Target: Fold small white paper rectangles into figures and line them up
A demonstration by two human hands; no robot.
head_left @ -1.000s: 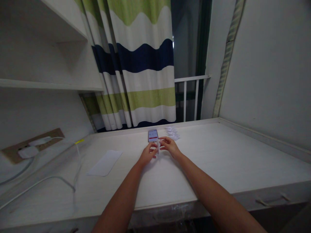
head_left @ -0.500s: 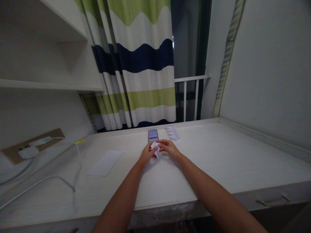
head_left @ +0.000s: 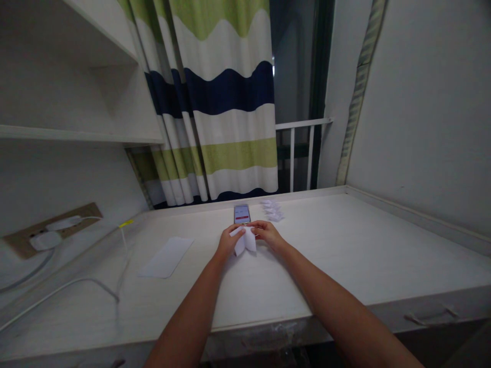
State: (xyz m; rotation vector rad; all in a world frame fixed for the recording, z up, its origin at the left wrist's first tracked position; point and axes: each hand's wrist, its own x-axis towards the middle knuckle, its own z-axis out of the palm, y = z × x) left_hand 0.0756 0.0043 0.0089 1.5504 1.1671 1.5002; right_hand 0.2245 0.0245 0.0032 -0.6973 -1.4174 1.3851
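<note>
A small folded piece of white paper (head_left: 245, 241) is held between both hands just above the white desk (head_left: 345, 245). My left hand (head_left: 227, 242) pinches its left edge and my right hand (head_left: 267, 232) pinches its right edge, so the two flaps hang spread apart. Right behind the hands a phone (head_left: 242, 213) lies flat with its screen lit. A little heap of folded white paper pieces (head_left: 272, 209) sits to the right of the phone.
A flat white sheet (head_left: 166, 256) lies on the desk to the left. Further left, white cables (head_left: 76, 286) run from plugs in a wall socket (head_left: 46, 232). Shelves stand at the left, a striped curtain (head_left: 218, 102) and a white railing (head_left: 303, 148) behind the desk.
The paper was a narrow folded strip held upright between the fingertips; now it is opened out wider and hangs lower. Both hands stayed almost in place.
</note>
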